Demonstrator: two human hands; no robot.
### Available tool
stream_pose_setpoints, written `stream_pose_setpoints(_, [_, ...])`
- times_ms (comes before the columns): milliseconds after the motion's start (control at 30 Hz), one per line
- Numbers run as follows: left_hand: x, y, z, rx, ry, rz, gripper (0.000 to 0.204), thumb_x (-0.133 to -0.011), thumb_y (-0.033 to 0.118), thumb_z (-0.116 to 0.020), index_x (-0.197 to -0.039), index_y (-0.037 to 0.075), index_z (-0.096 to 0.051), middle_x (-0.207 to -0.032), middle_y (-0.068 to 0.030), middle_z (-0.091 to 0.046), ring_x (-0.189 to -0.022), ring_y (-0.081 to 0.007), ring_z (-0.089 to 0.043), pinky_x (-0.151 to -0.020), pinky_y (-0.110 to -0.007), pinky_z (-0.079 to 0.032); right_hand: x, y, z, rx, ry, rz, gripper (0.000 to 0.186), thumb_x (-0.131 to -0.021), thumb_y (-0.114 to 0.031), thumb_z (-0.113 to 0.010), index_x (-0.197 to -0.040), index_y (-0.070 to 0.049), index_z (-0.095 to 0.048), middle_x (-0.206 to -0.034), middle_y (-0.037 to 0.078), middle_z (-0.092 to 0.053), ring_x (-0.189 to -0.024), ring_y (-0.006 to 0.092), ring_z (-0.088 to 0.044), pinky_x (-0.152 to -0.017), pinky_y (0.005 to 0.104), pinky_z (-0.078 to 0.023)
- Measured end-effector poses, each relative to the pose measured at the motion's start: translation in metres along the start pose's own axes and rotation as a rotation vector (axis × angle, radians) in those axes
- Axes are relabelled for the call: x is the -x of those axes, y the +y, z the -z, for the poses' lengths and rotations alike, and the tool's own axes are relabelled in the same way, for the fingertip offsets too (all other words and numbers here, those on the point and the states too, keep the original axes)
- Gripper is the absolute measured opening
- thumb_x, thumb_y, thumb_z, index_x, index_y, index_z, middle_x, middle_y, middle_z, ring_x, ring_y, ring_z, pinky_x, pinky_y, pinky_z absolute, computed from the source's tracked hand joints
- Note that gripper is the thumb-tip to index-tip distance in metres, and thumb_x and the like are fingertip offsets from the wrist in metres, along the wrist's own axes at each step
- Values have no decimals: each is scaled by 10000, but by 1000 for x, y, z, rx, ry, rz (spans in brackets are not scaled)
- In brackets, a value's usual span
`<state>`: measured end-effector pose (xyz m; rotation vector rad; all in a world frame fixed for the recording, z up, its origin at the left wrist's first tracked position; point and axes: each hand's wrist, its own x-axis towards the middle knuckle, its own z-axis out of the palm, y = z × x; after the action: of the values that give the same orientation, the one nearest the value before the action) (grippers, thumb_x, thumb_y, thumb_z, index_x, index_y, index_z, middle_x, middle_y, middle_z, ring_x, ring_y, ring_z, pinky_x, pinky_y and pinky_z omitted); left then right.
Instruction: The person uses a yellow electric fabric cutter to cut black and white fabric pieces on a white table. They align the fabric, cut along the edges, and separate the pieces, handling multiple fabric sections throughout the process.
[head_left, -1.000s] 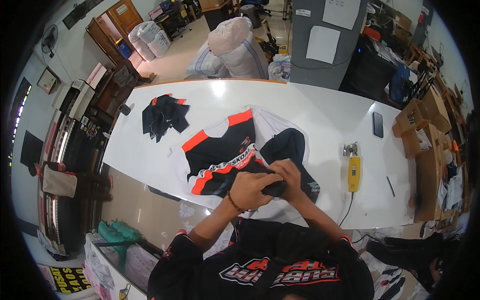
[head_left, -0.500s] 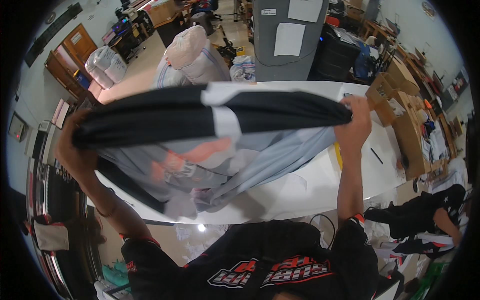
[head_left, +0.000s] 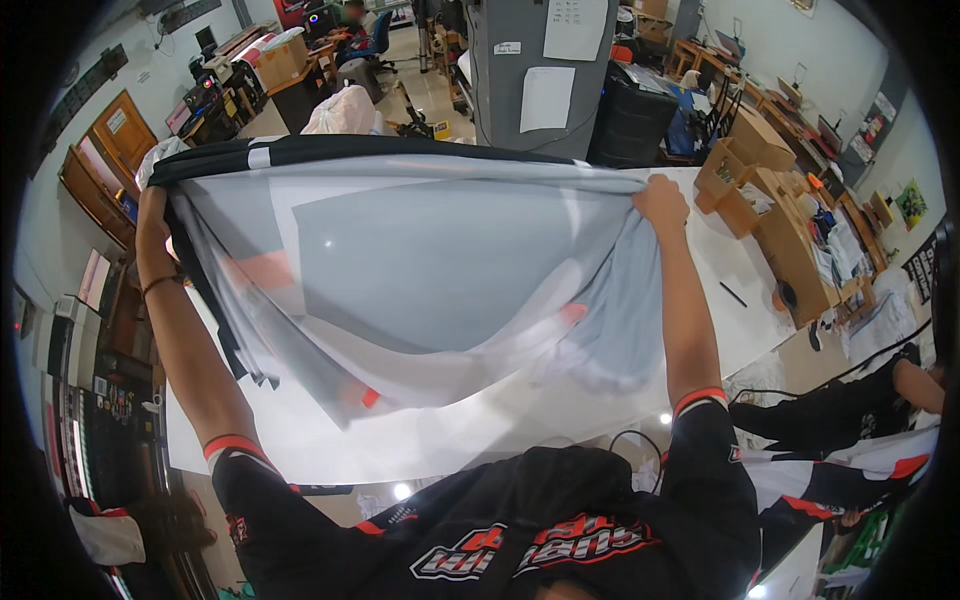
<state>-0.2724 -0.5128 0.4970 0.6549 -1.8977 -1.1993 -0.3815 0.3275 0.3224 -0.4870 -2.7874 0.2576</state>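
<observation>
A large piece of thin fabric (head_left: 430, 260), mostly pale grey and white with orange patches and a black border, hangs stretched between my two hands over a white table (head_left: 722, 248). My left hand (head_left: 152, 220) is closed on its far left corner, by the black edge. At the far right corner my right hand (head_left: 662, 205) grips the bunched grey cloth. Both arms are stretched forward. The middle sags, and its lower edge hangs in loose folds near the tabletop. The fabric hides much of the table. Whether it is a finished garment, I cannot tell.
A dark pen (head_left: 733, 293) lies on the table's right part. Cardboard boxes (head_left: 738, 185) stand beyond the right edge. Behind the table are a grey cabinet (head_left: 540, 60) and a stuffed sack (head_left: 342, 112). Another person's arm (head_left: 915, 385) shows at the right, near patterned cloth.
The fabric has swung from a blurred, gathered band into a wide spread, its grey face now showing. My hands have moved farther forward, still holding the corners.
</observation>
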Motion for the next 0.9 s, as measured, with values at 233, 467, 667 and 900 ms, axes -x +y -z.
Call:
stream_pose_setpoints(233, [25,26,78,131,79,-97,520,-873,304,-610,-1206,-95,-644,-1169,-208,-705,-1116,-364,-663,-991,-464,-494,-24,-30,148,-258,499,196,423,-733,-172,-755,-1148,-230,-696,-1168,100,-699,-1095,329,-672,-904,455,-551])
stream_pose_setpoints(467, [121,-120,217,-182,169,14,515,-866,292,-614,-1217,-84,-642,-1184,-210,-701,-1117,-374,-662,-1000,-475,-493,-17,59,162,-471,836,501,414,-795,-31,-709,-1204,-94,-696,-1036,105,-722,-965,225,-695,-850,332,-519])
stream_pose_setpoints(667, [253,-262,282,-445,214,358,512,-860,282,-617,-1227,-75,-641,-1198,-211,-698,-1119,-383,-662,-1008,-483,-492,92,139,28,-306,495,563,324,-748,-12,-661,-1053,-88,-738,-1016,98,-739,-976,282,-670,-901,394,-448])
stream_pose_setpoints(900, [355,-344,298,-834,218,716,510,-852,269,-621,-1238,-64,-639,-1214,-212,-694,-1120,-393,-662,-1018,-494,-492,189,130,-118,-430,258,698,326,-669,-29,-708,-990,-83,-734,-704,65,-536,-734,289,-541,-751,416,-401])
